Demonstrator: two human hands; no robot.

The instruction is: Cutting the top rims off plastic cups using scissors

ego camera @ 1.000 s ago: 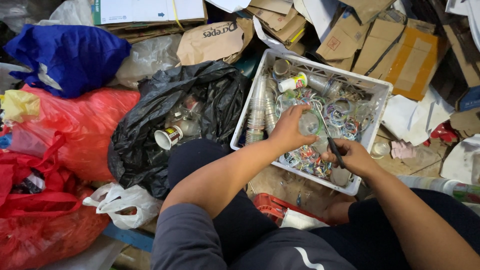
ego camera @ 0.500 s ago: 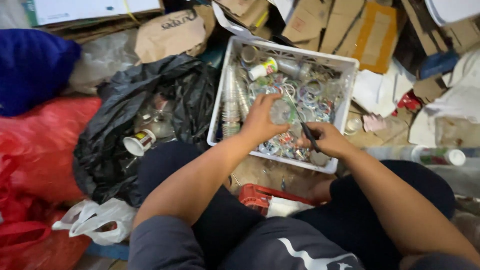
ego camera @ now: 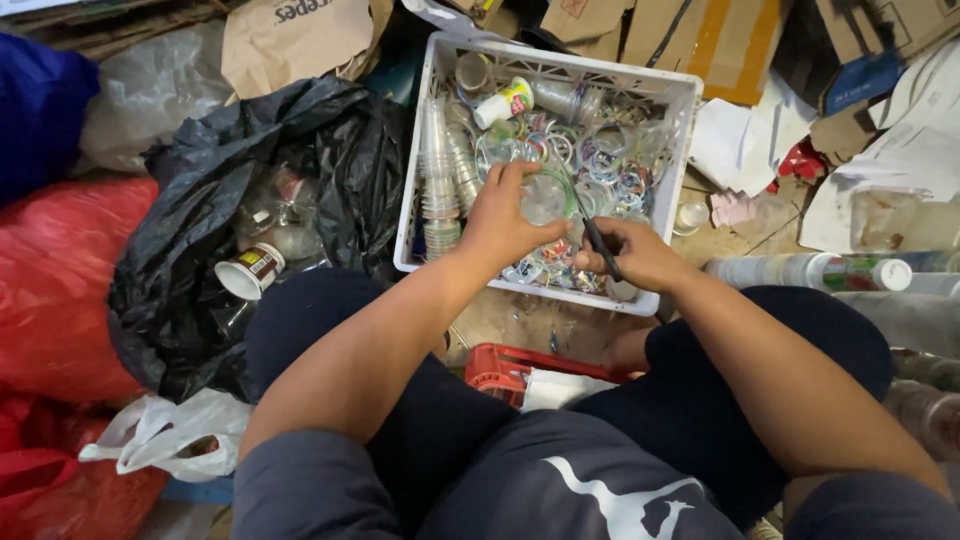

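Note:
My left hand (ego camera: 500, 215) grips a clear plastic cup (ego camera: 545, 197) over the white plastic crate (ego camera: 680, 130). My right hand (ego camera: 635, 255) holds a dark-handled cutting tool (ego camera: 595, 230) whose thin blade points up at the cup's rim. Inside the crate lie several cut plastic rings (ego camera: 600, 160), a stack of clear cups (ego camera: 438, 190) along its left wall and a small white bottle (ego camera: 503, 102) near the back. Both hands hover above the crate's front half.
A black rubbish bag (ego camera: 250, 200) with cups and bottles lies left of the crate, beside red bags (ego camera: 55, 270) and a blue bag (ego camera: 40, 110). Cardboard (ego camera: 700, 40) is piled behind. A clear bottle (ego camera: 810, 272) lies at right. A red crate (ego camera: 500, 365) sits between my legs.
The view has shifted, so the crate sits more central. My hands stay over the crate, the left still on the cup and the right still on the tool.

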